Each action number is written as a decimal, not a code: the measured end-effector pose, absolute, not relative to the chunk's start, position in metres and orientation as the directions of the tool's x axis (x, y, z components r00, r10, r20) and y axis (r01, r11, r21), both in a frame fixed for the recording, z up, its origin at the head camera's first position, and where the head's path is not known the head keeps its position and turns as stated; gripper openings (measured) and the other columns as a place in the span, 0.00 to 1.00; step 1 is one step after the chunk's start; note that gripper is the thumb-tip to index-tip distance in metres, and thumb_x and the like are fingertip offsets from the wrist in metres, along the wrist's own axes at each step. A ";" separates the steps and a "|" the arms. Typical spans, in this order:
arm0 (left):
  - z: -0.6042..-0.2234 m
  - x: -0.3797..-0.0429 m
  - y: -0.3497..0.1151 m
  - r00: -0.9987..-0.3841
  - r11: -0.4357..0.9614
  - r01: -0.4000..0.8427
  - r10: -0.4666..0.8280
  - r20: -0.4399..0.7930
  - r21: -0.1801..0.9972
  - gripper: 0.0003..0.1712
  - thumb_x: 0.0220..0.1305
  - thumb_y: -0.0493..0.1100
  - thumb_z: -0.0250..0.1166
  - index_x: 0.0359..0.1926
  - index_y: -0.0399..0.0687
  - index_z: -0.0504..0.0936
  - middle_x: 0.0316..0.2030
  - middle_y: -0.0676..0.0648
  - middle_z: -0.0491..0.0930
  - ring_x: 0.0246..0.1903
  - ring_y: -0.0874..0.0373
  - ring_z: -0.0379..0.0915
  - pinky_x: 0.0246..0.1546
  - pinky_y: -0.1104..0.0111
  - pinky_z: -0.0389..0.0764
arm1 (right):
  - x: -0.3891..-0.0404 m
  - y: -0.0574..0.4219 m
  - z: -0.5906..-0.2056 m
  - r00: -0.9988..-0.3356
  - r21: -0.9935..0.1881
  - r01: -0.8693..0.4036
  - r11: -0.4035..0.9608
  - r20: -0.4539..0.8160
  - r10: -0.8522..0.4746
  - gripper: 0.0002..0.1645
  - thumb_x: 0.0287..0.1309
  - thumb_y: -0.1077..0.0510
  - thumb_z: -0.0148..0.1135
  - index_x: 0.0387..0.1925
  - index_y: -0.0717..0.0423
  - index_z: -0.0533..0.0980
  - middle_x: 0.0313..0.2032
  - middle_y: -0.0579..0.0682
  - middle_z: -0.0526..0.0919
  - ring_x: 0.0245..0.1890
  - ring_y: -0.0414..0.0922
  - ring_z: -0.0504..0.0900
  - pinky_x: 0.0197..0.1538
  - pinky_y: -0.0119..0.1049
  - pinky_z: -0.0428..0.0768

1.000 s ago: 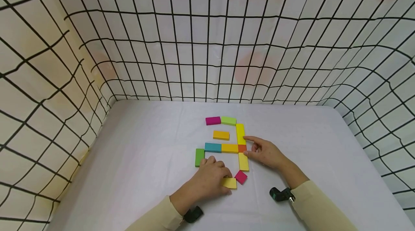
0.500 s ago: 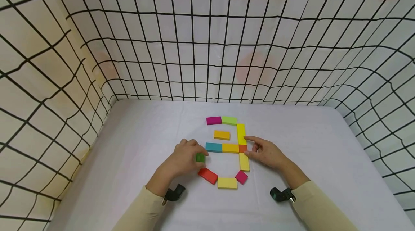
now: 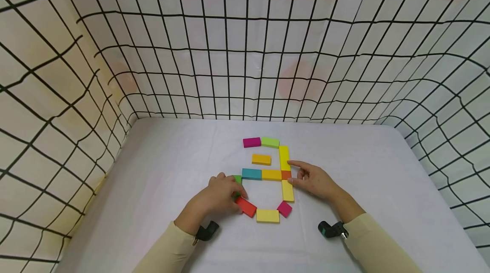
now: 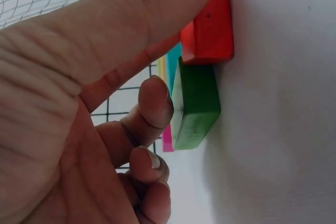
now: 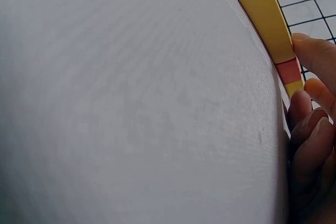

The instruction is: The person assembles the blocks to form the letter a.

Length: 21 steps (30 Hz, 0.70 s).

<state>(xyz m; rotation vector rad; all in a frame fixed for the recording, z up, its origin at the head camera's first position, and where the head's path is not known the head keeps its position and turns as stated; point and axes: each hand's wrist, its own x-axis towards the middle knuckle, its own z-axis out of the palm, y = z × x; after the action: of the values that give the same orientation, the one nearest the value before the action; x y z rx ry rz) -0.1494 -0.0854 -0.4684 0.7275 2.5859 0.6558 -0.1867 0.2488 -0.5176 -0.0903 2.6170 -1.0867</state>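
Observation:
My left hand (image 3: 219,194) pinches a red block (image 3: 247,207) between thumb and index finger; in the left wrist view the thumb lies over its side. Against the red block's end stands a green block (image 4: 197,103), partly hidden behind the hand in the head view. The other left fingers are bent beside the green one. My right hand (image 3: 315,181) rests at the right side of the row, its index fingertip at a bright yellow block (image 3: 284,156) and its thumb at the join of a small orange-red block (image 3: 286,175) and a pale yellow block (image 3: 287,191).
Flat on the white tablecloth (image 3: 172,149) lie a magenta block (image 3: 252,142), a lime block (image 3: 270,142), orange blocks (image 3: 261,159), a teal block (image 3: 251,174), a pink square (image 3: 284,209) and a light yellow block (image 3: 268,216). Black netting (image 3: 245,52) surrounds the table.
The left hand moved from the light yellow block to the green block at the left, then slightly down onto the red block, which was hidden at first. The right hand has stayed put.

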 end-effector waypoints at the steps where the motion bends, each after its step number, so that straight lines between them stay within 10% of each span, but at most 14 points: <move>1: -0.469 -0.149 -0.085 -0.797 0.758 0.390 0.562 -0.220 0.523 0.14 0.51 0.47 0.80 0.41 0.62 0.90 0.38 0.56 0.78 0.44 0.57 0.64 0.42 0.62 0.62 | -0.187 0.249 -0.518 -0.951 -0.703 0.058 0.709 -0.255 -0.174 0.40 0.55 0.38 0.74 0.68 0.39 0.73 0.33 0.49 0.75 0.31 0.47 0.71 0.30 0.31 0.66; 21: -0.471 -0.151 -0.088 -0.778 0.746 0.429 0.591 -0.211 0.509 0.14 0.53 0.46 0.80 0.42 0.66 0.92 0.36 0.57 0.76 0.43 0.58 0.63 0.41 0.63 0.62 | -0.188 0.249 -0.517 -0.950 -0.713 0.053 0.699 -0.252 -0.185 0.41 0.55 0.37 0.74 0.68 0.40 0.74 0.33 0.48 0.74 0.31 0.47 0.71 0.29 0.31 0.66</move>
<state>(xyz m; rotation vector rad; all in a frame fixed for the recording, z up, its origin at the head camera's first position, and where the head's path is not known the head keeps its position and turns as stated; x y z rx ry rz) -0.1507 -0.0879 -0.4712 0.7854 2.5857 0.6270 -0.1875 0.2490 -0.5172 -0.1039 2.6044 -1.1072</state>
